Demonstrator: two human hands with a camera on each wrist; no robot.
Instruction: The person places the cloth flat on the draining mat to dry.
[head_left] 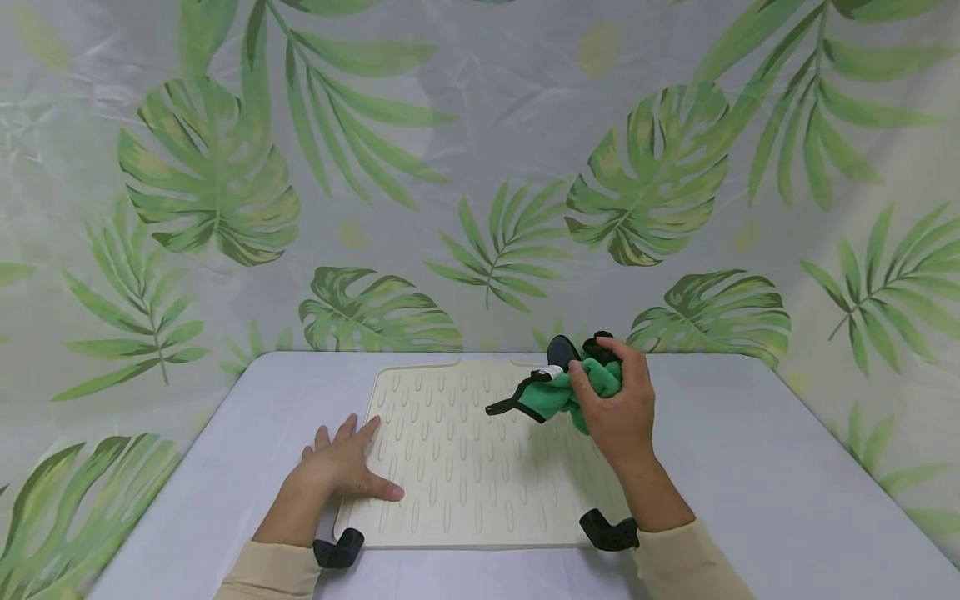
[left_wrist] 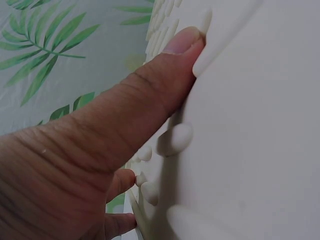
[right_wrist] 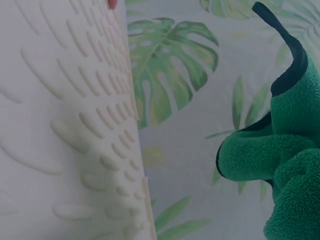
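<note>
A cream mat (head_left: 450, 467) with rows of raised oval ridges lies on the table. My left hand (head_left: 341, 462) rests on its left side with fingers spread, the thumb (left_wrist: 175, 55) pressed on the ridged surface. Above the mat's right part, my right hand (head_left: 618, 408) grips a bunched green cloth (head_left: 555, 396) with black edging and a black hanging loop. A small white label shows on the cloth. In the right wrist view, the fuzzy green cloth (right_wrist: 295, 150) hangs in folds, apart from the ridged mat (right_wrist: 50, 130); the gripping fingers are out of that view.
The mat lies on a white-covered table (head_left: 720, 450), reaching close to the far edge. Behind the table hangs a pale curtain (head_left: 510, 125) printed with green leaves. A black wrist mount (head_left: 339, 548) sits by the left cuff, another black mount (head_left: 609, 531) by the right cuff.
</note>
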